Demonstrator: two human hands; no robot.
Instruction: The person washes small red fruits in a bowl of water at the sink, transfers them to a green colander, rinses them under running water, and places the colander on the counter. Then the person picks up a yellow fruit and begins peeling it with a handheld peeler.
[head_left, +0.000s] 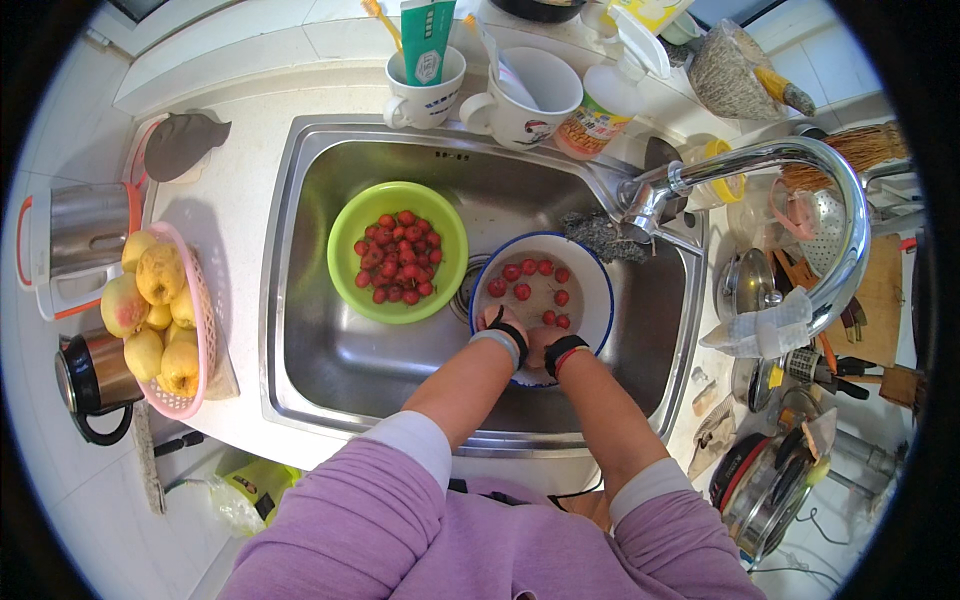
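Note:
Both hands are low in a white enamel basin with a blue rim (598, 300), which holds water and several red hawthorn-like fruits (522, 292). My left hand (504, 318) is at the basin's near left side, its fingers mostly hidden behind the wrist and its bands. Close beside it, my right hand (537, 343) reaches into the water, fingers hidden too. Whether either hand holds a fruit cannot be seen. To the left, a lime-green bowl (345, 281) heaped with more red fruits stands in the steel sink (375, 367).
A chrome faucet (847, 202) arches at the sink's right. Two mugs (424, 105) and a spray bottle (600, 105) line the back edge. Left on the counter is a pink basket (201, 330) of yellow fruit. A dark scrubber (604, 236) overhangs the basin; pots and utensils crowd the right.

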